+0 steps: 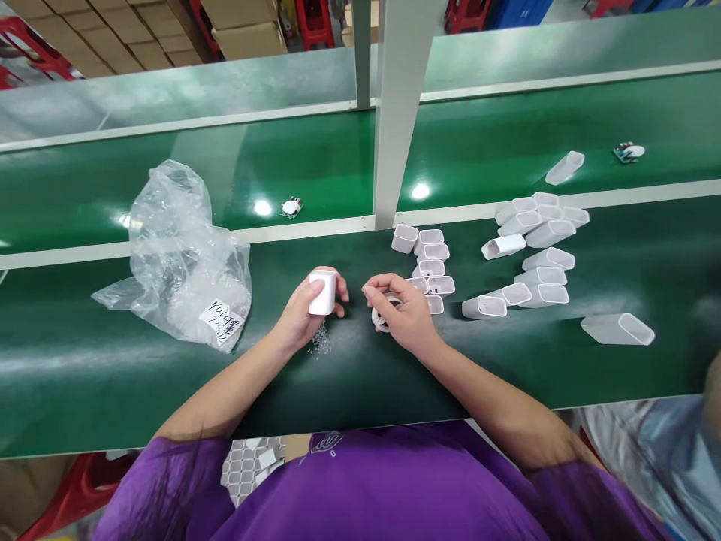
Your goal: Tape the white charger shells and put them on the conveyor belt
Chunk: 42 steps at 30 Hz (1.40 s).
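My left hand (304, 309) is closed around a white plastic housing (323, 293) with rounded corners, its thumb resting on the top edge. Just to the right, my right hand (401, 306) has thumb and forefinger pinched together; whatever is between the tips is too small to make out. White ring-shaped edges (378, 321) show under its curled fingers, and I cannot tell whether they are held. Below my left hand lies a small heap of tiny clear pieces (321, 342). A clear plastic bag (197, 278) of similar pieces, with a handwritten label, sits to the left.
Several open white housings (432, 268) stand beside my right hand, with more (544, 278) farther right. Small circuit boards (291, 207) lie on the green conveyor belt (315, 165) behind. A grey post (397, 113) rises at the belt's near edge. Another person's clothing (653, 458) shows lower right.
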Each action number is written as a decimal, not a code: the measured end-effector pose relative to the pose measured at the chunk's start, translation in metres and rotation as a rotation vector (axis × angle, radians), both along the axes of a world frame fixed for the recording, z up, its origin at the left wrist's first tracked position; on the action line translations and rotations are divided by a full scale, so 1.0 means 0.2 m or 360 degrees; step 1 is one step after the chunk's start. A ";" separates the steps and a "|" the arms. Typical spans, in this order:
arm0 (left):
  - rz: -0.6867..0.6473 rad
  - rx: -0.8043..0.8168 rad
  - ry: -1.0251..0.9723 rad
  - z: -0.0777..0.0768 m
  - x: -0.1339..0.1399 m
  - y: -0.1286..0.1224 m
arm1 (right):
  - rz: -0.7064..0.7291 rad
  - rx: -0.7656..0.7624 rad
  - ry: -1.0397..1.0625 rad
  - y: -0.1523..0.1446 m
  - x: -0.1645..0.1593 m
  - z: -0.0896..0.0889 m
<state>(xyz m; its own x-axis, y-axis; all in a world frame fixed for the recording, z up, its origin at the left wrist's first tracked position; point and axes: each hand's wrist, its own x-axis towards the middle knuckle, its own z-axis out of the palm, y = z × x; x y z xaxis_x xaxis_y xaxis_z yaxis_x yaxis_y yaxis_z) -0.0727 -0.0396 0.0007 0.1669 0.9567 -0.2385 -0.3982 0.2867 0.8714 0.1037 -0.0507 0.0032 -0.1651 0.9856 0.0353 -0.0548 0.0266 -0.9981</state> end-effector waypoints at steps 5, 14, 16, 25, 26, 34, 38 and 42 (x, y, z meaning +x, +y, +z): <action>-0.0067 -0.0125 -0.0106 0.02 0.00 0.01 | -0.0032 0.0001 0.0002 0.00 0.00 0.00; -0.0276 -0.0180 -0.0046 0.00 0.02 -0.04 | -0.0089 0.0311 -0.0326 0.00 0.01 -0.01; -0.0337 -0.0193 -0.0006 0.01 0.01 -0.05 | -0.0146 0.0447 -0.0500 -0.01 0.01 -0.02; -0.0441 -0.0211 0.0066 0.07 -0.01 -0.09 | -0.0336 0.1098 -0.1090 0.00 0.02 -0.06; -0.0444 -0.0209 0.0070 0.07 -0.01 -0.09 | -0.0344 0.1123 -0.1109 0.00 0.02 -0.06; -0.0390 -0.0178 0.0172 0.08 0.00 -0.09 | -0.0345 0.1024 -0.1049 0.00 0.02 -0.05; -0.0379 -0.0146 0.0223 0.07 0.01 -0.09 | -0.0311 0.0875 -0.0968 0.00 0.02 -0.04; -0.0268 -0.0165 0.0036 0.06 0.03 -0.09 | -0.0202 0.0667 -0.0666 0.00 0.02 -0.01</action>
<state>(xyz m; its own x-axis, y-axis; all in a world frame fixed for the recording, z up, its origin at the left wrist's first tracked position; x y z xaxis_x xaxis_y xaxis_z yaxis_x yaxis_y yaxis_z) -0.0676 -0.0574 0.0126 0.3158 0.8858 -0.3400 -0.3174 0.4363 0.8420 0.1083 -0.0510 0.0009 -0.1308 0.9148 0.3821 0.3696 0.4026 -0.8374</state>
